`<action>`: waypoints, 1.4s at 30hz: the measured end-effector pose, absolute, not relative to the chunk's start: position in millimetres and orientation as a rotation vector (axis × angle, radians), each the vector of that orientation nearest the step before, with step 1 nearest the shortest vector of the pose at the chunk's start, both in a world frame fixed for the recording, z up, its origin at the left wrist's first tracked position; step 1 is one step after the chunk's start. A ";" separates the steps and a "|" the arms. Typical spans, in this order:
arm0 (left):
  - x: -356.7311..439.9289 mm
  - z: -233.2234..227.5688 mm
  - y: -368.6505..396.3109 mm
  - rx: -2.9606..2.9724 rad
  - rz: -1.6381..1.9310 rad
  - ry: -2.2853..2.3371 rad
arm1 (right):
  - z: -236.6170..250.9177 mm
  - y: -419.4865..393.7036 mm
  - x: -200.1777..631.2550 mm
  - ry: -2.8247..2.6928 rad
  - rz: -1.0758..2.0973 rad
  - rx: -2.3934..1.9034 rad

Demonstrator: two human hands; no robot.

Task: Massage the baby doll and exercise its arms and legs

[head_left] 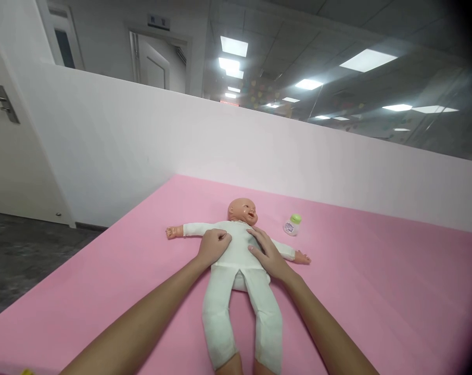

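A baby doll [239,250] lies on its back on the pink tabletop [134,291], arms stretched out sideways, in a white cloth top and trousers. Its bald head is turned to the right. My left hand [214,246] rests against the doll's chest beside the armpit, fingers curled closed; whatever may be inside them is hidden. On the other side of the chest lies my right hand [270,256], its fingers stretched out over the cloth and the thumb apart. The doll's feet run out of the bottom of the picture.
A small clear bottle [292,226] with a green cap stands right of the doll's head. Behind the table rises a low white wall [259,151] with glass above. At left are a door [21,156] and dark floor [21,255]. Something yellow [27,372] shows at the bottom left.
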State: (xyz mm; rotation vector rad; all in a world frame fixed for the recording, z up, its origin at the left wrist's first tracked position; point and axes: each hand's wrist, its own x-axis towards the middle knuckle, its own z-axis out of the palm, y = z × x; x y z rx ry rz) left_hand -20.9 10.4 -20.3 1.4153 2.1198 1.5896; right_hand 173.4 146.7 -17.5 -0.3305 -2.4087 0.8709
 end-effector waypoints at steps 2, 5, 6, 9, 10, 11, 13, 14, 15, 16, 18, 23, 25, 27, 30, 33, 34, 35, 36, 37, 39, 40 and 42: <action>-20.8 -21.1 10.7 1.413 1.590 2.119 | -18.1 146.7 173.4 -2.410 0.869 -0.337; -20.8 -21.9 11.4 1.414 1.592 2.124 | -18.6 146.4 173.5 -2.414 0.869 -0.342; -20.9 -22.0 11.6 1.415 1.590 2.129 | -18.6 146.3 173.5 -2.411 0.868 -0.339; -20.9 -21.7 11.8 1.428 1.575 2.141 | -18.2 146.2 173.3 -2.396 0.863 -0.316; -20.9 -21.7 11.8 1.432 1.572 2.142 | -17.9 146.1 173.2 -2.393 0.861 -0.309; -20.9 -21.7 11.6 1.433 1.572 2.142 | -17.5 146.0 173.2 -2.392 0.860 -0.305; -20.9 -22.1 11.4 1.426 1.575 2.145 | -16.8 145.7 173.3 -2.396 0.861 -0.307; -20.9 -22.3 11.3 1.422 1.576 2.147 | -16.7 145.6 173.3 -2.399 0.862 -0.310; -21.0 -22.6 11.2 1.419 1.577 2.148 | -16.9 145.6 173.4 -2.403 0.862 -0.312; -21.0 -22.8 11.1 1.419 1.578 2.149 | -17.6 145.7 173.4 -2.405 0.863 -0.314; -21.0 -22.8 11.1 1.421 1.580 2.146 | -20.4 146.9 173.0 -2.404 0.867 -0.324; -20.5 -20.9 10.6 1.426 1.578 2.136 | -30.3 153.7 168.1 -2.321 0.912 -0.457; -20.1 -20.1 10.4 1.420 1.571 2.142 | -31.0 156.6 164.5 -2.268 0.945 -0.493; -19.7 -19.5 10.2 1.408 1.564 2.152 | -29.6 158.9 160.4 -2.230 0.962 -0.487; -18.7 -19.1 10.1 1.392 1.555 2.147 | -26.9 161.1 155.0 -2.193 0.927 -0.455; -17.6 -19.1 10.1 1.382 1.556 2.115 | -26.1 162.6 152.4 -2.192 0.844 -0.433; -17.2 -19.2 10.1 1.382 1.558 2.107 | -26.1 163.1 152.2 -2.207 0.819 -0.424; -16.9 -19.2 10.2 1.383 1.560 2.103 | -26.3 163.6 152.2 -2.225 0.800 -0.416; -16.7 -19.2 10.2 1.387 1.562 2.102 | -26.5 164.0 152.3 -2.242 0.788 -0.412; -16.5 -19.1 10.1 1.392 1.563 2.105 | -26.8 164.4 152.5 -2.251 0.781 -0.413; -16.1 -18.7 9.7 1.395 1.564 2.110 | -27.5 164.8 152.6 -2.241 0.775 -0.417; -16.0 -18.5 9.4 1.397 1.565 2.107 | -27.9 164.9 152.6 -2.231 0.772 -0.413; -15.9 -18.2 8.7 1.403 1.567 2.095 | -28.8 164.7 152.5 -2.219 0.770 -0.393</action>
